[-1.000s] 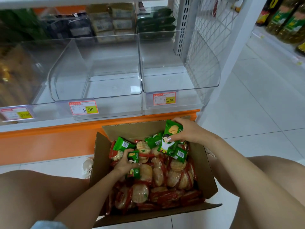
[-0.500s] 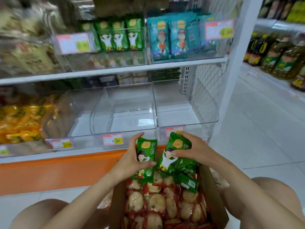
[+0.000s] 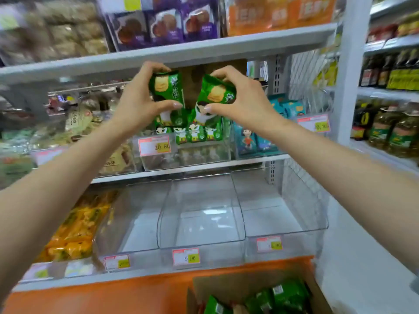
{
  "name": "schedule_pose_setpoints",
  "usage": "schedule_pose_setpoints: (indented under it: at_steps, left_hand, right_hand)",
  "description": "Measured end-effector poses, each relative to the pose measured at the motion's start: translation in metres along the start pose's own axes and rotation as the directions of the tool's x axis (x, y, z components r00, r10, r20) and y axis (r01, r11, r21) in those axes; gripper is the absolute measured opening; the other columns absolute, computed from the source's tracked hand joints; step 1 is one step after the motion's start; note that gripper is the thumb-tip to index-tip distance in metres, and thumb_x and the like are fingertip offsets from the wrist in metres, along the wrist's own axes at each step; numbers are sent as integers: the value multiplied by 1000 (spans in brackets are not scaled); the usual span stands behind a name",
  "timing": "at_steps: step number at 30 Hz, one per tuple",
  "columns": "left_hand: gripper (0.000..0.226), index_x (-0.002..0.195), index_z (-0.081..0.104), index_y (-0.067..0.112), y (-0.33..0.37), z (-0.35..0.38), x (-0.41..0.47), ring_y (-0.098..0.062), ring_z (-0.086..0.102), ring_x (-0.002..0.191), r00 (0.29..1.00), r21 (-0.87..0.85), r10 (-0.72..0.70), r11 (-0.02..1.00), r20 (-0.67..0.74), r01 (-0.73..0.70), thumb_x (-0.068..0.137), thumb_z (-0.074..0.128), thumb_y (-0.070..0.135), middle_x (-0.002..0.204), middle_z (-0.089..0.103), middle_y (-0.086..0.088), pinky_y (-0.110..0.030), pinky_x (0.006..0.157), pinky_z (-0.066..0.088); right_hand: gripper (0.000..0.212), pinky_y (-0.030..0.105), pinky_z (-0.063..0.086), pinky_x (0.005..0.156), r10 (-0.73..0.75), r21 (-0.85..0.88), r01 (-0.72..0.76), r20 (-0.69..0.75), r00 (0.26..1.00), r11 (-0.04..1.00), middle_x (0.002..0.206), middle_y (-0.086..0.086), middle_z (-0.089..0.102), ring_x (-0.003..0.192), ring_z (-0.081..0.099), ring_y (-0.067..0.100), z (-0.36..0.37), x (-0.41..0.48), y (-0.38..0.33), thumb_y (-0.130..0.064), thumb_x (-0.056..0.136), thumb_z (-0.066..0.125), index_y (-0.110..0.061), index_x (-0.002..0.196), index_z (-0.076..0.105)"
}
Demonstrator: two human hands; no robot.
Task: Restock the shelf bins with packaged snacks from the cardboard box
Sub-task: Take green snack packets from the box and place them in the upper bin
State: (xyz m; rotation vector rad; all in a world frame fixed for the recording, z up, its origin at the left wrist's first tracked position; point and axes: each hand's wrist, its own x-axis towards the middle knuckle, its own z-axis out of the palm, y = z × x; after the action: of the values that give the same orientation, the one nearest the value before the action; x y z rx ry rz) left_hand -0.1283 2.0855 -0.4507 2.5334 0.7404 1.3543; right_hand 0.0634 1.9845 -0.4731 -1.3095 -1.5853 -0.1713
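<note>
Up from cardboard box [image 3: 226,284] now: our left hand [image 3: 136,103] grips green snack pack [image 3: 167,91], right hand [image 3: 244,103] grips second pack [image 3: 215,96], long axes near-vertical, just above shelf bin [image 3: 199,155].

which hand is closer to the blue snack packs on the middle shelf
Right. The right hand, holding the right green pack, sits just up-left of the blue snack packs; the left hand, holding the left green pack, is farther left.

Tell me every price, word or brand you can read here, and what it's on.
"20.80": middle-shelf price tag on the green snack bin.
"20.80", fainter: right price tag on the blue snack bin.
"9.90": bottom price tag on the middle clear bin.
Unreadable: the other tags, and print on the green packets in the left hand and right hand.
</note>
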Motion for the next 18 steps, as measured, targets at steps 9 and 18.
schedule_pose_setpoints:
  at_steps: [9,18]
  left_hand:
    - [80,130,42,5,-104,39,73,-34,53,114,959,408,-256,894,126,185,65,84,27,125,55,-20,-37,94,43]
    - [80,138,32,10,-136,65,92,-31,35,131,871,874,-351,459,344,-161,76,71,42,140,40,-15,-41,106,31]
  right_hand:
    - [66,32,50,77,222,-281,-126,345,912,951,128,11,55,108,56,28,95,103,53,-25,70,81,-16,127,50]
    - [49,39,58,75,399,-429,-183,493,773,884,118,18,56,89,67,31,158,138,80,-7,84,67,-4,128,46]
